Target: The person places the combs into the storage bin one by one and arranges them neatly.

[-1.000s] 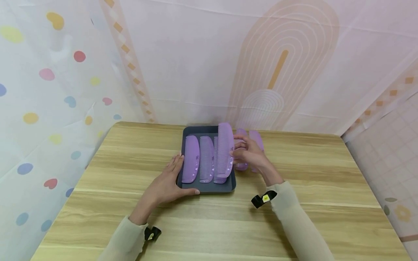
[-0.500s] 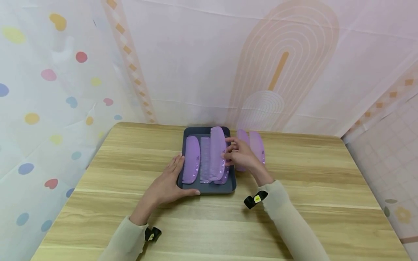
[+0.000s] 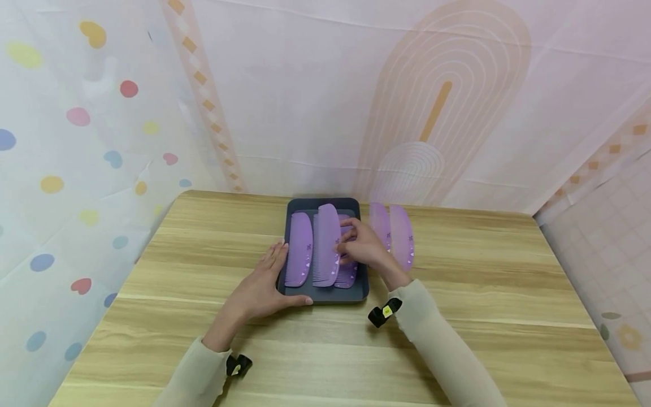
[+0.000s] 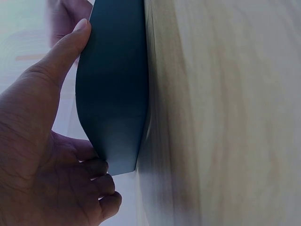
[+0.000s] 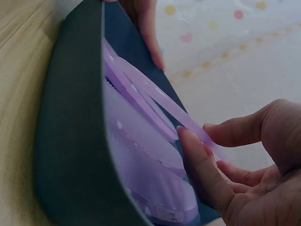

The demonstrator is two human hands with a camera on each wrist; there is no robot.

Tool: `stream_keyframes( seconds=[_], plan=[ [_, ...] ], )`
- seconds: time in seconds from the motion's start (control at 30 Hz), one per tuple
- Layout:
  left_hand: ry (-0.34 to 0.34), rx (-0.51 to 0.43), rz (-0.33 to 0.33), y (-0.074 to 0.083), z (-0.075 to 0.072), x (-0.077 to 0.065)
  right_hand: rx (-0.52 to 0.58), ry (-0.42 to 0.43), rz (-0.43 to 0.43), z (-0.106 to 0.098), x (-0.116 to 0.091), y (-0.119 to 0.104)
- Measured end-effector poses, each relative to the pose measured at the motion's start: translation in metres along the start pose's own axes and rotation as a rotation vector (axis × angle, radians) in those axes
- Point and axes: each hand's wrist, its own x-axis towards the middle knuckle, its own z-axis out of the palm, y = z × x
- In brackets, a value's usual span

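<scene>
A dark blue-grey tray (image 3: 338,295) holds several purple combs. My left hand (image 3: 259,282) rests at its near-left corner, fingers along the left wall and thumb on the front rim. In the left wrist view the thumb (image 4: 70,42) touches the top edge of the tray wall (image 4: 113,84). My right hand (image 3: 363,246) pinches one comb (image 3: 327,246) by its curved back, teeth to the left, tilted above the middle comb, which it mostly covers. One comb (image 3: 300,249) lies along the tray's left side, another (image 3: 347,276) on the right, partly hidden by my right hand.
Two more purple combs, one near (image 3: 378,226) and one farther right (image 3: 403,234), lie side by side on the wooden table (image 3: 483,271) right of the tray. A patterned cloth backdrop (image 3: 295,102) rises behind the table's back edge.
My right hand has moved left and slightly down with the pinched comb, from over the tray's right comb to over the middle one. My left hand stays at the tray corner.
</scene>
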Motion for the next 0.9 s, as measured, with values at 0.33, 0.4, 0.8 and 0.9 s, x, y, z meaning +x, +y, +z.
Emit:
stream_keyframes(
  seconds=[0.33,0.4,0.8,0.9],
  plan=[
    [-0.004,-0.006,-0.002,0.0,0.0,-0.001,-0.069,0.021,-0.01,0.012,0.003,0.002],
    [-0.002,-0.006,-0.002,0.0,0.0,-0.001,-0.088,0.026,0.0,0.013,0.003,0.002],
    [0.014,-0.003,0.006,-0.002,0.0,-0.003,-0.29,0.097,-0.026,0.021,0.007,0.004],
    [0.017,-0.002,0.007,-0.002,0.0,-0.003,-0.338,0.112,-0.054,0.023,0.008,0.004]
  ],
)
